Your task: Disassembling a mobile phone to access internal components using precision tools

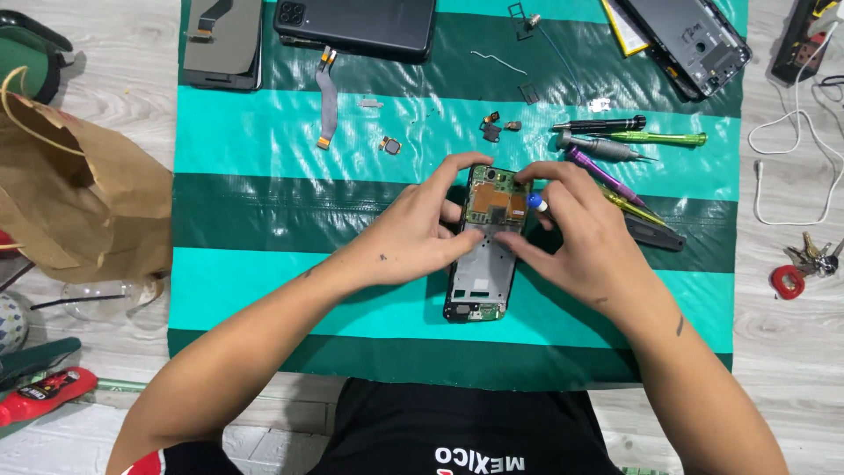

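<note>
Both hands meet over an opened black smartphone with its back removed, showing a green circuit board and bare metal frame (486, 246), which lies flat near the middle of a striped mat of light teal and dark green plastic sheeting (264, 141). The left hand (413, 233) has its fingers closed against the phone's left edge and upper corner, steadying it. The right hand (580, 237) pinches a small tool with a blue and white tip (537, 203) between thumb and fingers, its tip beside the phone's upper right corner. Just right of the phone lies a row of slim screwdrivers with grey, green and purple handles (615, 145). Beyond the phone, at the mat's far edge, rest a black phone back cover (356, 26) and another stripped phone frame (694, 40). The mat covers a pale grey wood-plank floor (782, 343). Left of the phone, off the mat, sits a crumpled brown paper bag (79, 193); right of it, off the mat, a bunch of keys with a red ring (804, 264).
</note>
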